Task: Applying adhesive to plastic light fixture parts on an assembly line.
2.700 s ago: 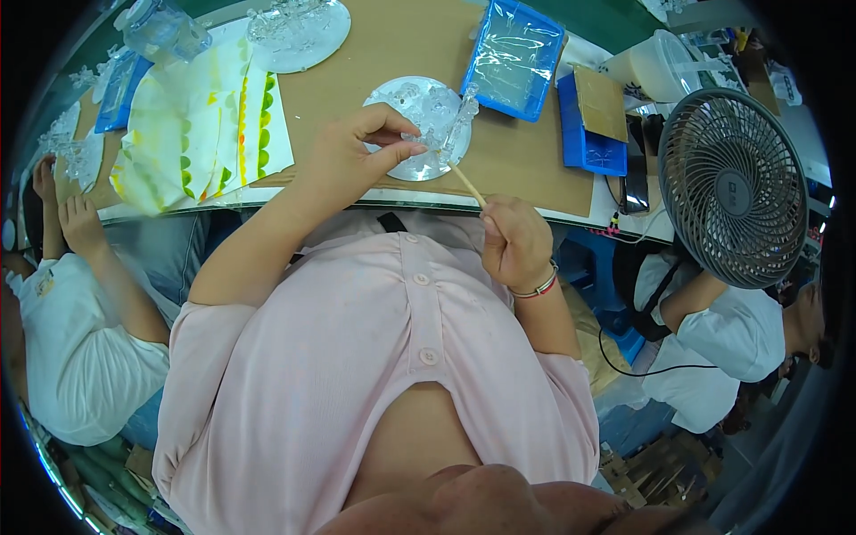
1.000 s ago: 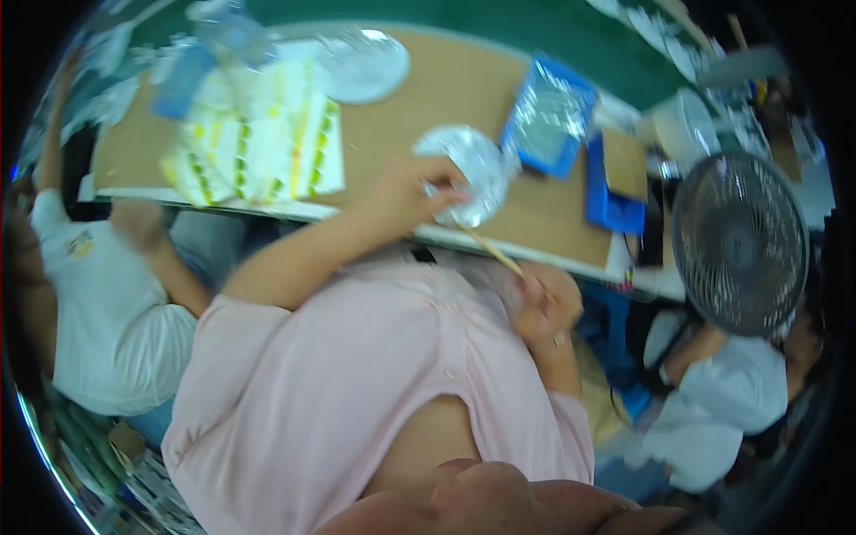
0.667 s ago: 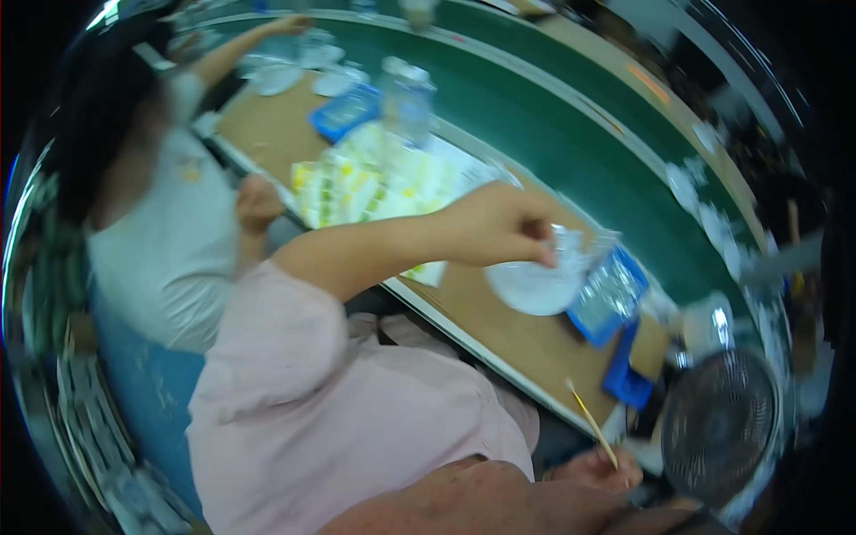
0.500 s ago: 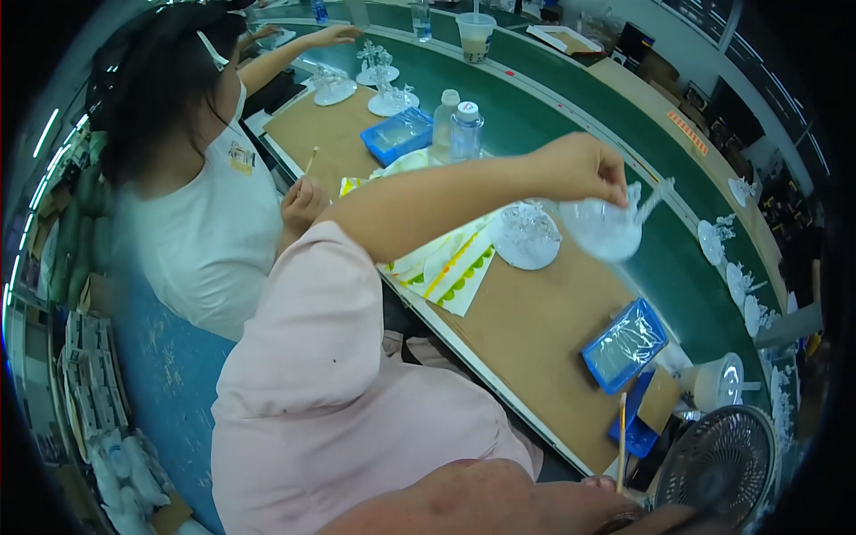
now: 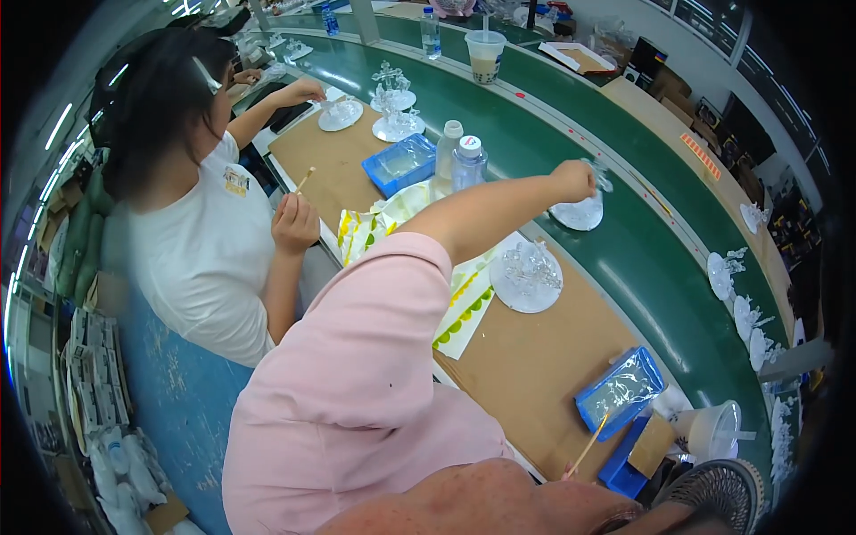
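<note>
My left hand (image 5: 575,181) reaches out over the green belt, fingers pinched on the upper part of a clear plastic ornament with a round white base (image 5: 580,214). The base is at the belt, near the board's far edge. Low in the picture, only fingertips of my right hand (image 5: 569,473) show, closed on a thin wooden stick (image 5: 590,446). Its tip points up over a blue tray (image 5: 621,392) with shiny clear film. A second ornament on a round base (image 5: 526,278) lies on the brown board (image 5: 526,357), beside a white, yellow and green patterned cloth (image 5: 464,325).
Two bottles (image 5: 468,165) and another blue tray (image 5: 399,165) stand left of my arm. At lower right are a blue box (image 5: 629,455), a plastic cup (image 5: 713,430) and a fan (image 5: 718,486). A co-worker (image 5: 201,205) sits at left, holding a stick. More ornaments (image 5: 720,276) line the belt.
My left hand has carried the ornament farther away onto the belt. The stick in my right hand now leans toward the blue tray. The co-worker's far hand has drawn back to an ornament.
</note>
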The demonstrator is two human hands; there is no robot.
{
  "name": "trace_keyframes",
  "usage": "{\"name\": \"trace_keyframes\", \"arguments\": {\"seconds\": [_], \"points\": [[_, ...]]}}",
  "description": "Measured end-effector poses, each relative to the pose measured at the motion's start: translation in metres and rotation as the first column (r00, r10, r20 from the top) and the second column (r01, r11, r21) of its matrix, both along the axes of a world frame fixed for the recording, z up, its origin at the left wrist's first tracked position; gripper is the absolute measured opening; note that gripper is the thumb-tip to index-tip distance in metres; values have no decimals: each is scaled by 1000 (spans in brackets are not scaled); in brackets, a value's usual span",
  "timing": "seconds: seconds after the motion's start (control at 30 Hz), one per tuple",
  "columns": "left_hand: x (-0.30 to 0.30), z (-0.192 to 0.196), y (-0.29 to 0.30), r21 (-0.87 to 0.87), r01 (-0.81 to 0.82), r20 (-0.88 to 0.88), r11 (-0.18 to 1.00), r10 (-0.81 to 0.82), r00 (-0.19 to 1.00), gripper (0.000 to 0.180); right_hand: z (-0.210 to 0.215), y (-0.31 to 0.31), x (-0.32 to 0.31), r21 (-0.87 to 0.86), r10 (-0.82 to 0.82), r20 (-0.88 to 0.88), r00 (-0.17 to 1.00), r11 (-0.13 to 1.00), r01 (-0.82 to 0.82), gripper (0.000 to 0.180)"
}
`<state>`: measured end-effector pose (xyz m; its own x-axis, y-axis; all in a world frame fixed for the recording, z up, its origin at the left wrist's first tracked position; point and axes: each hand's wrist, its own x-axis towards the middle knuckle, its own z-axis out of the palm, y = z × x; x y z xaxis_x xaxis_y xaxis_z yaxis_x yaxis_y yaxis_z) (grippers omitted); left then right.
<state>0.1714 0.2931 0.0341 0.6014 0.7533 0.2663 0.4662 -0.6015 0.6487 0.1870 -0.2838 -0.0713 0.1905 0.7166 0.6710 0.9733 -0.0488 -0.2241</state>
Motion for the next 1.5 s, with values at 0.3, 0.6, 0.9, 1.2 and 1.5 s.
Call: {"name": "trace_keyframes", "arguments": {"seconds": [0.3, 0.6, 0.9, 1.2, 1.5], "points": [[-102, 92, -118, -304, 752, -223, 585, -811, 541, 57, -22, 5, 7, 57, -92, 57, 994, 994, 89, 25], [-124, 61, -135, 99, 833, -476, 544, -709, 519, 30, -2, 19, -3, 136, -63, 10, 998, 989, 61, 27], [-128, 86, -143, 30, 812, -696, 583, -571, 435, 32, 19, 27, -15, 127, -113, 77, 991, 987, 103, 29], [-132, 120, -164, 162, 785, -508, 597, -632, 585, 28, 15, 21, -18, 209, -158, 33, 987, 967, 148, 27], [-165, 117, -229, 519, 512, -275, 684, -434, 858, 34, 65, 17, -26, 435, -88, 64, 994, 899, 52, 22]]}}
